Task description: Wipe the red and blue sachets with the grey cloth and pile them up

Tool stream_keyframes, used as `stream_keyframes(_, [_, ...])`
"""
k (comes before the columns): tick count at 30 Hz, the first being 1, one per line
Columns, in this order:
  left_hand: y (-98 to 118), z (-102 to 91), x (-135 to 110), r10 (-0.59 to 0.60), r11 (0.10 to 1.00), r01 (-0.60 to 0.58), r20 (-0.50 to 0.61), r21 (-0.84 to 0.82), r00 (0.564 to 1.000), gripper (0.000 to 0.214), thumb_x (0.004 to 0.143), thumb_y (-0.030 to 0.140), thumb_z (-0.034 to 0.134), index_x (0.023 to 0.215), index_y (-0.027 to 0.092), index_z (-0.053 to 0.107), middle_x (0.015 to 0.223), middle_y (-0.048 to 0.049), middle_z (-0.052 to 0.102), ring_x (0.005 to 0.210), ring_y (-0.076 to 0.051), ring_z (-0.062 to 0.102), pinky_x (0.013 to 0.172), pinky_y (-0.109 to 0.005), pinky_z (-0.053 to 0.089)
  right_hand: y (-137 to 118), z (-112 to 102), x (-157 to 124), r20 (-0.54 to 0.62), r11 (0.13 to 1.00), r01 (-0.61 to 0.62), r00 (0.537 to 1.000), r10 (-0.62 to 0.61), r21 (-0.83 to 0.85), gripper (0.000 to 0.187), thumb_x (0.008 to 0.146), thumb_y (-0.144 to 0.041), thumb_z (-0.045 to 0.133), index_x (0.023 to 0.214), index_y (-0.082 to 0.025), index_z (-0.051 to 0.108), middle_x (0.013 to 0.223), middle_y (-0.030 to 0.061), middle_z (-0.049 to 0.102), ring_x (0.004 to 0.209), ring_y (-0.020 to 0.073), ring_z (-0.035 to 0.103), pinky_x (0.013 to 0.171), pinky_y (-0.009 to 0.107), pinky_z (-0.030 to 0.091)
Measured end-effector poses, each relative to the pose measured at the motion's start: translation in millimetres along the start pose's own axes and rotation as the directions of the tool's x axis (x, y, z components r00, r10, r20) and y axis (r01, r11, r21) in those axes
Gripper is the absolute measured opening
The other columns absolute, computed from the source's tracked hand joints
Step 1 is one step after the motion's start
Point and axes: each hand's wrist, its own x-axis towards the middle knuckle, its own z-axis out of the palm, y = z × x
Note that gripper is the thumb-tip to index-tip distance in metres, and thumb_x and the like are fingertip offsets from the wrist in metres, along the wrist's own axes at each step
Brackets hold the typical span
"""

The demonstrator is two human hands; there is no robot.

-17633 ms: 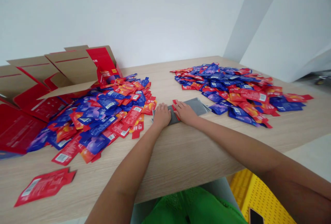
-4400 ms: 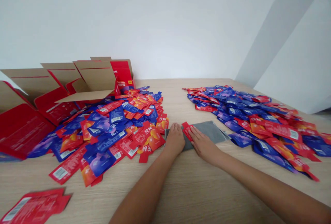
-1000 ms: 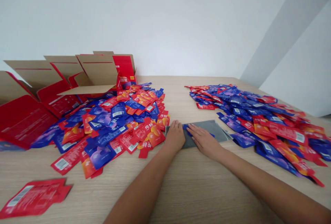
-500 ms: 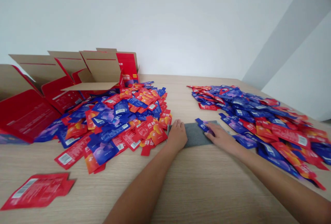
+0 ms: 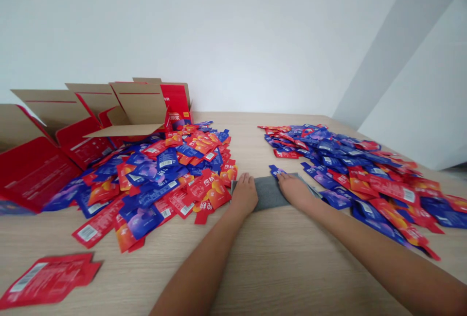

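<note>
A folded grey cloth (image 5: 269, 193) lies on the table in front of me, between two heaps of pouches. On its left end rests my left hand (image 5: 245, 194), fingers laid down against the cloth and pointing away from me. My right hand (image 5: 295, 190) is over the cloth's right end, its fingers closed over a small blue spouted pouch (image 5: 275, 171). Only the pouch's far end with its spout shows; the hand hides the remainder. Just left of my left hand is the nearest edge of a heap of red and blue pouches (image 5: 209, 188).
Several open red cartons (image 5: 83, 136) with raised brown flaps stand at the back left. A second heap of red and blue pouches (image 5: 339, 153) spreads over the right side. One red pouch (image 5: 49, 277) lies apart at the front left. Behind the table (image 5: 270, 267) is a white wall.
My right hand has settled flatter over the blue pouch, covering more of it. My left hand remains on the cloth. The whole view has shifted slightly.
</note>
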Motion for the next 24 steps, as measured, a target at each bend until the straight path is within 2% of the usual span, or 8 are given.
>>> stream_keyframes(3, [-1, 3.1, -1, -0.002, 1.000, 0.002, -0.018, -0.004, 1.000, 0.039, 0.085, 0.012, 0.034, 0.119, -0.002, 0.048, 0.128, -0.0214, 0.048, 0.124, -0.023, 0.039, 0.104, -0.035, 0.029, 9, -10, 7, -0.026, 0.998, -0.049, 0.998, 0.050, 0.041, 0.049, 0.080, -0.010, 0.040, 0.129, -0.012, 0.043, 0.100, 0.0162, 0.067, 0.091, 0.0252, 0.063, 0.082, 0.034, 0.045])
stream_keyframes(7, [-2, 6.1, -1, -0.005, 1.000, 0.005, -0.025, -0.003, 1.000, 0.039, 0.086, 0.012, 0.034, 0.120, -0.001, 0.048, 0.128, -0.0208, 0.049, 0.124, -0.023, 0.040, 0.104, -0.035, 0.030, 36, -22, 12, -0.076, 0.982, -0.142, 0.985, 0.152, 0.124, 0.056, 0.081, -0.008, 0.035, 0.137, -0.008, 0.030, 0.104, 0.0166, 0.066, 0.090, 0.0250, 0.063, 0.078, 0.032, 0.046])
stream_keyframes(10, [-2, 5.5, -1, -0.004, 1.000, 0.004, -0.026, 0.013, 1.000, 0.040, 0.086, 0.012, 0.033, 0.120, -0.002, 0.048, 0.128, -0.0214, 0.049, 0.124, -0.024, 0.041, 0.103, -0.035, 0.030, 52, -20, 12, -0.067, 0.964, -0.176, 0.979, 0.192, 0.198, 0.056, 0.079, -0.005, 0.030, 0.135, -0.006, 0.033, 0.099, 0.0138, 0.068, 0.087, 0.0216, 0.064, 0.075, 0.030, 0.048])
stream_keyframes(13, [-1, 3.7, -2, 0.008, 1.000, -0.008, -0.011, 0.027, 1.000, 0.041, 0.084, 0.011, 0.035, 0.121, -0.003, 0.048, 0.128, -0.0213, 0.049, 0.124, -0.024, 0.040, 0.104, -0.035, 0.030, 49, -6, 0, -0.054, 0.960, -0.138, 0.986, 0.156, 0.245, 0.051, 0.080, -0.011, 0.035, 0.131, -0.012, 0.042, 0.108, 0.0116, 0.066, 0.097, 0.0205, 0.062, 0.083, 0.033, 0.048])
stream_keyframes(16, [0, 2.4, -2, 0.009, 0.999, -0.009, 0.002, 0.036, 1.000, 0.042, 0.083, 0.011, 0.036, 0.121, -0.002, 0.047, 0.129, -0.0209, 0.048, 0.125, -0.024, 0.039, 0.105, -0.035, 0.029, 29, 14, -20, -0.082, 0.964, -0.003, 0.996, 0.026, 0.265, 0.044, 0.084, -0.023, 0.038, 0.125, -0.013, 0.050, 0.125, 0.0126, 0.056, 0.115, 0.0229, 0.051, 0.098, 0.039, 0.039])
stream_keyframes(18, [0, 2.1, -3, -0.003, 0.999, 0.003, 0.003, 0.040, 1.000, 0.042, 0.083, 0.011, 0.036, 0.122, -0.002, 0.047, 0.130, -0.0211, 0.047, 0.125, -0.025, 0.039, 0.104, -0.035, 0.029, 14, 26, -31, -0.128, 0.967, 0.136, 0.986, -0.111, 0.216, 0.044, 0.086, -0.027, 0.036, 0.122, -0.008, 0.053, 0.130, 0.0174, 0.050, 0.122, 0.0259, 0.043, 0.102, 0.041, 0.035])
stream_keyframes(20, [1, 1.9, -3, 0.001, 0.999, -0.001, 0.007, 0.040, 1.000, 0.043, 0.083, 0.011, 0.036, 0.123, -0.002, 0.046, 0.130, -0.0212, 0.047, 0.125, -0.025, 0.038, 0.105, -0.035, 0.028, 5, 36, -33, -0.162, 0.968, 0.217, 0.967, -0.196, 0.126, 0.046, 0.088, -0.026, 0.033, 0.122, -0.003, 0.053, 0.132, 0.0215, 0.046, 0.126, 0.0276, 0.038, 0.103, 0.042, 0.033])
stream_keyframes(24, [1, 2.1, -3, 0.009, 0.999, -0.011, 0.025, 0.047, 1.000, 0.044, 0.083, 0.012, 0.036, 0.123, -0.003, 0.045, 0.131, -0.0219, 0.046, 0.126, -0.025, 0.037, 0.105, -0.035, 0.028, 3, 43, -12, -0.156, 0.988, 0.152, 0.976, -0.151, -0.011, 0.044, 0.089, -0.023, 0.030, 0.122, -0.003, 0.051, 0.131, 0.0206, 0.048, 0.125, 0.0266, 0.039, 0.102, 0.041, 0.036])
